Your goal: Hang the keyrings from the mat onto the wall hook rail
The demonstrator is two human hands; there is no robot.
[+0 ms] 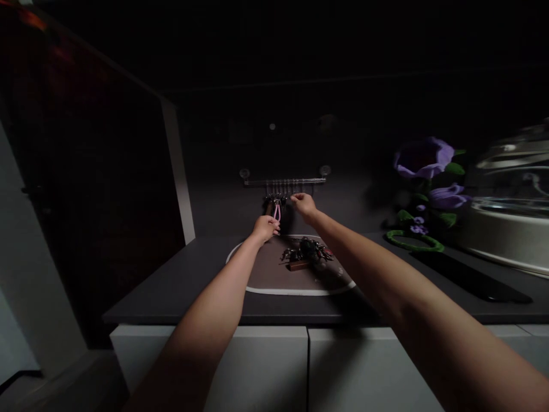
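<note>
A clear hook rail point(285, 182) is fixed to the dark wall, with several small hooks along it. From its left hooks hang dark and metal items that look like keys, along with a pink strap loop point(277, 213). My left hand point(266, 228) is closed around the lower end of that strap. Just right of the hanging bunch, my right hand point(304, 206) is raised close under the hooks with thumb and finger pinched; whatever is between them is too small to make out. Below lies a dark pile of what look like keys and keychains point(307, 250).
The pile sits on a brown mat with a white rim point(295, 292) on the dark counter point(180, 286). To the right stand purple artificial flowers point(424, 160), a flat black object point(476, 277) and a large rounded pale container point(506, 234). White cabinet fronts point(266, 366) are below.
</note>
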